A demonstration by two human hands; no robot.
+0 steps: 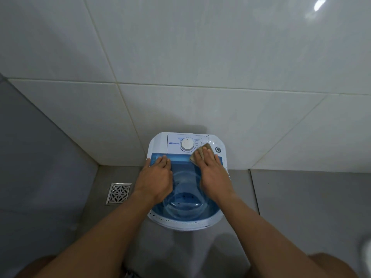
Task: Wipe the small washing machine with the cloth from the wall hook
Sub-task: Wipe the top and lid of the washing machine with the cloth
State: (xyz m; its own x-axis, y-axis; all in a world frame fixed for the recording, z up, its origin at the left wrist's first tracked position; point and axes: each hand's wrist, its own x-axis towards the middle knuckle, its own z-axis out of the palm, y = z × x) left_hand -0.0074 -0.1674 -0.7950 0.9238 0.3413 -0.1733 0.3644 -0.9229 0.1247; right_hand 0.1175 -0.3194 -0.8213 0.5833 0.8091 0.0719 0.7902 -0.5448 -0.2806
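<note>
Below, small washing machine (185, 181) against tiled wall, floor drain (118, 193) to its left. Right hand (213, 173) flat, fingers straight, pressing tan cloth (200, 153) beside timer dial (187, 144). Left hand (155, 177) flat, relaxed, on blue lid (185, 189).

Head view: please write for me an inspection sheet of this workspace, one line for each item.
Surface: washing machine top, blue see-through lid down, specks on front rim.
Job's things: tan cloth on the control panel, beside the dial.
Clutter: nothing seen.
Hands: left hand flat on the lid; right hand presses the cloth, fingers straight.
Cables: nothing seen.
Surroundings: tiled wall behind, grey floor, metal floor drain at left.
</note>
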